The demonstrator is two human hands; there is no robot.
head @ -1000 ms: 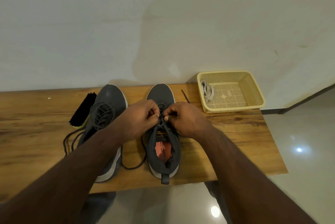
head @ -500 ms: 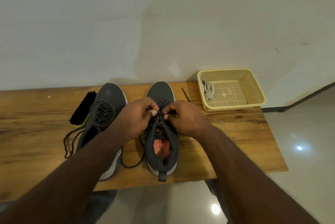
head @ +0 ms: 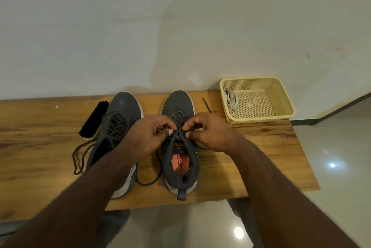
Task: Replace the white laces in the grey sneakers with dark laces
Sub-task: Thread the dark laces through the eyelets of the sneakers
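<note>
white laces point(head: 230, 100) in basket point(head: 281, 95)

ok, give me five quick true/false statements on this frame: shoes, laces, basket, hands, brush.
1. Both hands, left hand and right hand, pinch the dark lace on the right sneaker. True.
2. The cream basket holds dark laces. False: it holds bundled white laces.
3. The left sneaker is threaded with white laces. False: its laces are dark, with loose ends trailing on the wooden bench.
4. A black shoe brush lies left of the left sneaker. True.
5. The basket sits between the two sneakers. False: it stands right of both, by the wall.
</note>
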